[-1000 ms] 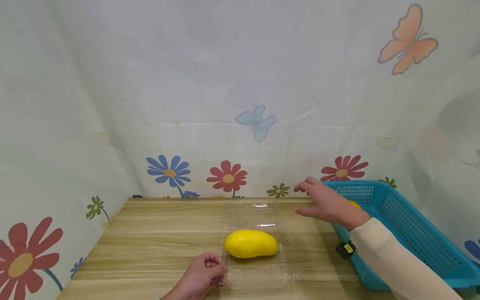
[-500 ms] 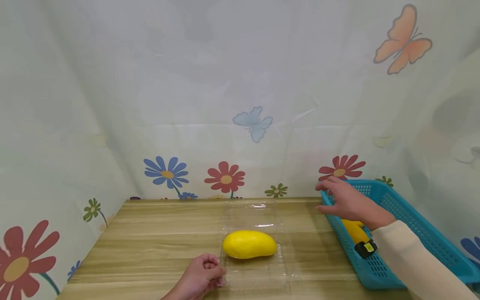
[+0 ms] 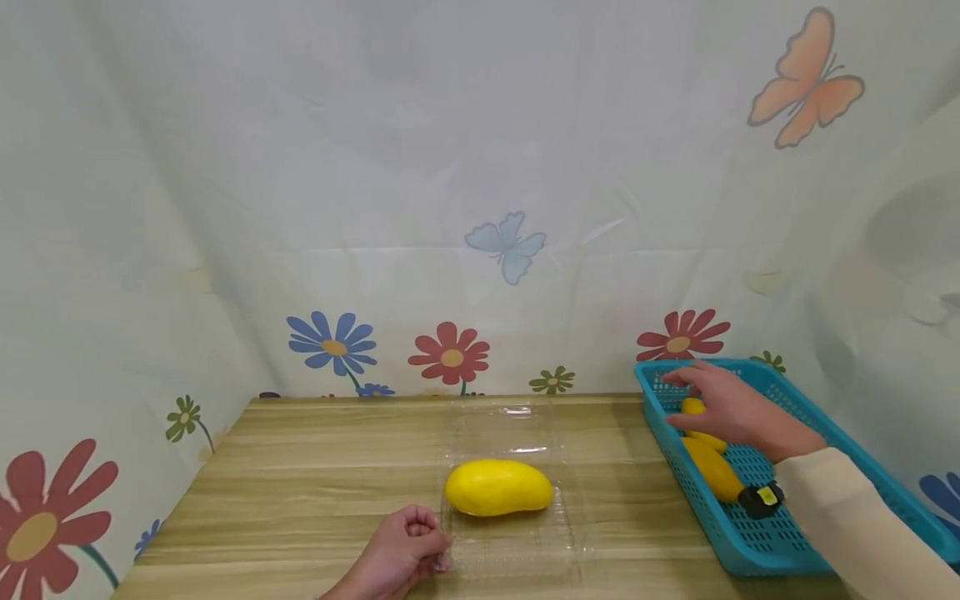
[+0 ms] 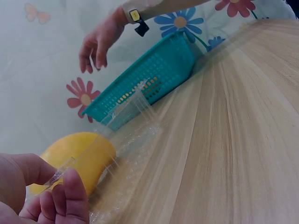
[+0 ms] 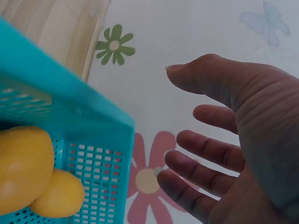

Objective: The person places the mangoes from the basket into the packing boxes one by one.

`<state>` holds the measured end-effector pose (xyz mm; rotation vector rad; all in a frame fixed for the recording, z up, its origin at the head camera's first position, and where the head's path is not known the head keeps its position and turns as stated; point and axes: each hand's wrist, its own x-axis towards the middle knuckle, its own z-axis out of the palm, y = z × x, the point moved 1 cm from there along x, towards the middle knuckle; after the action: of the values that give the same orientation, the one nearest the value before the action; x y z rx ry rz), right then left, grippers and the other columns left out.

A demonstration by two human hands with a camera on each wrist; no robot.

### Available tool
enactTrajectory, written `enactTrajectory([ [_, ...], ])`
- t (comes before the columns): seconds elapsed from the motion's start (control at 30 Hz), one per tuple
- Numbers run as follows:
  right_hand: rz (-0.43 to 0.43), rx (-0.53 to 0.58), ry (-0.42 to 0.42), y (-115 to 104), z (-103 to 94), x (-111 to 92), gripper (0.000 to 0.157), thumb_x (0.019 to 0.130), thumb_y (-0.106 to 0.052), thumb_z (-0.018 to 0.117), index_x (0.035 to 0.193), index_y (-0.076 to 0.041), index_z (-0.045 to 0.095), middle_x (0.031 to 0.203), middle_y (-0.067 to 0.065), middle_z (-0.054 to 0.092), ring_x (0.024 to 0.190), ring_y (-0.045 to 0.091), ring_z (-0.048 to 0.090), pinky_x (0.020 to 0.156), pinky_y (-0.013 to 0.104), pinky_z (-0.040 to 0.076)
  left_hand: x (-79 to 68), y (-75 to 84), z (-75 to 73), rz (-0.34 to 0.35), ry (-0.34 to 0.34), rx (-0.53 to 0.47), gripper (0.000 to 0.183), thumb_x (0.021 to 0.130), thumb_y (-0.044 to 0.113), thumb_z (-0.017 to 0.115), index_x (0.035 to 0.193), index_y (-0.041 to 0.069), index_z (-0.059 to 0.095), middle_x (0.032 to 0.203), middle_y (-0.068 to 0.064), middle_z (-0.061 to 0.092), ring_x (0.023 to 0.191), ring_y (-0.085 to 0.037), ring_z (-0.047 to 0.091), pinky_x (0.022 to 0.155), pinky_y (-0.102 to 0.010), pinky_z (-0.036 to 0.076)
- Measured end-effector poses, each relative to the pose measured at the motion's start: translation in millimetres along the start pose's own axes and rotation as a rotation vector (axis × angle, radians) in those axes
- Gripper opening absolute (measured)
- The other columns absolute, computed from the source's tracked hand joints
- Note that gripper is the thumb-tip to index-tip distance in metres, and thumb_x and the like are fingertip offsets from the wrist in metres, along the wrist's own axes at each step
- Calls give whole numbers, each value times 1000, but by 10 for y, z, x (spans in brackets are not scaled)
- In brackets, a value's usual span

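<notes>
A yellow mango (image 3: 498, 488) lies in a clear plastic clamshell box (image 3: 517, 557), whose lid is folded back flat on the far side. My left hand (image 3: 401, 548) pinches the box's near left edge between thumb and finger; the left wrist view shows the clear rim (image 4: 63, 171) there. My right hand (image 3: 735, 412) hovers over the blue-green basket (image 3: 693, 492), fingers spread and nothing in them. Inside the basket are yellow mangoes (image 3: 708, 471), partly hidden by the hand and wrist in the head view. The right wrist view shows two of them (image 5: 21, 170) side by side.
The wood-grain table (image 3: 322, 475) carries the box in the middle and the basket at the right. Behind it hangs a pale sheet (image 3: 360, 167) printed with flowers and butterflies. A black wrist device (image 3: 761, 500) is on the right wrist.
My right hand has moved right, from beside the basket's left rim to above its inside, so more of the mangoes there shows. The left hand and the boxed mango have stayed put.
</notes>
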<state>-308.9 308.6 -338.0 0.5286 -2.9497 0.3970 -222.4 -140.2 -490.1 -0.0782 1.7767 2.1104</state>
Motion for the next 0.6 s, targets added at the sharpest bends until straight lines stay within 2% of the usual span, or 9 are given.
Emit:
enactTrajectory([
  [0.27, 50, 23, -55, 262, 103, -35, 66, 83, -33, 84, 133, 1, 60, 130, 27, 64, 109, 42, 64, 85, 53, 62, -14, 11, 5, -7, -4, 8, 23, 88, -5, 67, 101, 3, 50, 75, 1, 60, 66, -11, 63, 68, -24, 60],
  [0.43, 72, 33, -83, 389, 156, -26, 64, 81, -30, 86, 130, 2, 61, 122, 25, 66, 105, 39, 63, 83, 49, 63, -15, 17, 7, -13, -2, 5, 23, 89, -5, 66, 102, 3, 49, 75, 1, 60, 66, -11, 62, 68, -24, 60],
  [0.6, 99, 57, -156, 458, 188, -25, 64, 80, -30, 86, 129, 3, 61, 121, 25, 65, 103, 37, 63, 82, 49, 63, -18, 25, 11, -10, 4, 4, 23, 88, -5, 66, 101, 3, 50, 74, 1, 59, 66, -11, 62, 67, -24, 60],
])
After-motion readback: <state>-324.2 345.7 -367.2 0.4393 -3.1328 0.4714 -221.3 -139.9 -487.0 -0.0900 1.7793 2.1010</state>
